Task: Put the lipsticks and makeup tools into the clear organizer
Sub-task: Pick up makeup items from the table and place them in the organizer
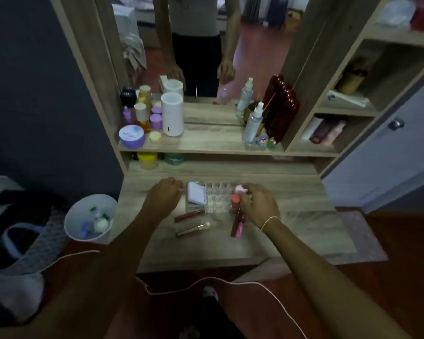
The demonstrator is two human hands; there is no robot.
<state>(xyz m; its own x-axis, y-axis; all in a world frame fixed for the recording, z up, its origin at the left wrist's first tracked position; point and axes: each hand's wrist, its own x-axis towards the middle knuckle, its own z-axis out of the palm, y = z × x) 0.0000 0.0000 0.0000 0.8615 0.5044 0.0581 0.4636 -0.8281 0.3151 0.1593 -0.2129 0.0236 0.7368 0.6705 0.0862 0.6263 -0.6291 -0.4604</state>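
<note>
The clear organizer (217, 199) stands mid-table, with a white flat case (196, 194) in its left part. My right hand (257, 204) is at its right edge, fingers closed around a pink-capped item (240, 189) and next to a red-capped one (235, 198). My left hand (163, 195) rests curled at the organizer's left side; whether it holds anything is hidden. A dark red lip gloss (189, 214) and a gold-and-white tube (193, 229) lie in front of the organizer. Red and pink tubes (238, 226) lie below my right hand.
A raised shelf behind holds a white cylinder (172, 114), purple jars (131, 136), spray bottles (253, 126) and a mirror. A white bin (90, 217) with rubbish stands left of the table (291, 231). A pink cable (230, 283) runs under the table's front edge.
</note>
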